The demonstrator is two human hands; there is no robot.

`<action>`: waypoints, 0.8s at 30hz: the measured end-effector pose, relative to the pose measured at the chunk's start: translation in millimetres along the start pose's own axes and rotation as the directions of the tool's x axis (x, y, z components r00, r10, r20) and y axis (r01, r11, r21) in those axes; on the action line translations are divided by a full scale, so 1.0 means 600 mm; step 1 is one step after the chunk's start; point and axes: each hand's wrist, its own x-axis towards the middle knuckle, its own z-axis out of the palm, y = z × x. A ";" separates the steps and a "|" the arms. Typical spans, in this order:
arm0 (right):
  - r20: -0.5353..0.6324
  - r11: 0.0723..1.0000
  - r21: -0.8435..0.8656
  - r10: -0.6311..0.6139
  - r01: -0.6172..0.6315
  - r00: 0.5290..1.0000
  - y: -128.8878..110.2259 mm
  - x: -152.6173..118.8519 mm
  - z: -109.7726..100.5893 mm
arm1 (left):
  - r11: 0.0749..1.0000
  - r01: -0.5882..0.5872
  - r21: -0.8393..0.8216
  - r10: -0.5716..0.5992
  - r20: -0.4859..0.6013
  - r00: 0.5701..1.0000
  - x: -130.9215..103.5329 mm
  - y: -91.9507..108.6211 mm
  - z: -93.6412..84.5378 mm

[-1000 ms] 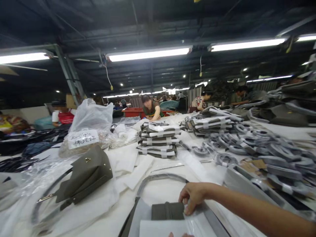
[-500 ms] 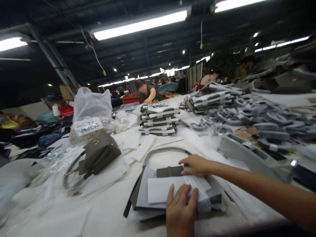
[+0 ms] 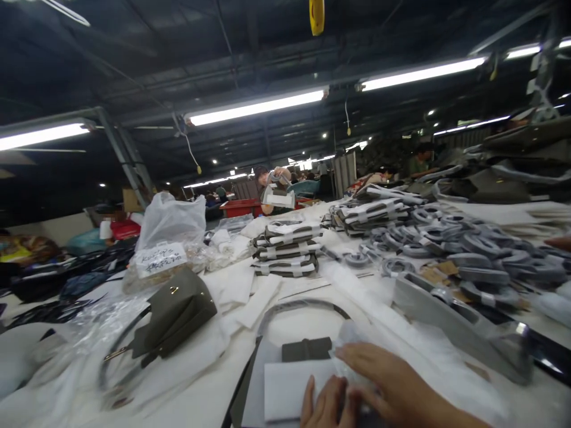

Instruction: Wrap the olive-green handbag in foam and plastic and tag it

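An olive-green handbag [image 3: 250, 380] lies flat in front of me, partly cut off by the lower edge of the picture. Its long handle [image 3: 307, 304] loops away from me in grey wrapping. On top rests a white padding sheet [image 3: 285, 389], just below an olive strap tab [image 3: 306, 349]. My left hand [image 3: 328, 407] presses that padding with fingers apart. To its right, my right hand [image 3: 388, 377] has its fingers closed on a crumpled translucent film [image 3: 350, 339] at the bag's right side. The fingertips are partly hidden by the film.
Another olive bag [image 3: 176, 315] lies at left, near a labelled plastic sack [image 3: 167, 229]. Stacked wrapped parts [image 3: 288, 249] stand ahead. Grey rolled straps [image 3: 473, 244] and a grey tape dispenser [image 3: 459, 327] are at right. A co-worker [image 3: 276, 190] lifts a wrapped item beyond.
My view has tilted up. My right hand has come down and nearer my left, now gathering translucent film. My left hand stays on the padding. The co-worker across has raised an item.
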 end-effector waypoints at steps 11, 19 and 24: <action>0.051 0.975 -0.143 -0.166 0.172 0.985 0.011 -0.061 0.050 | 0.935 -0.353 -0.040 0.319 0.535 0.782 0.060 -0.121 -0.127; -0.289 0.908 -0.318 -0.367 0.272 0.884 0.012 -0.066 0.028 | 0.930 -0.355 0.091 0.200 0.686 0.699 0.040 -0.170 -0.187; -0.215 0.917 0.393 0.170 -0.074 0.962 -0.042 -0.106 0.042 | 0.918 -0.381 0.110 0.215 0.670 0.711 0.029 -0.161 -0.178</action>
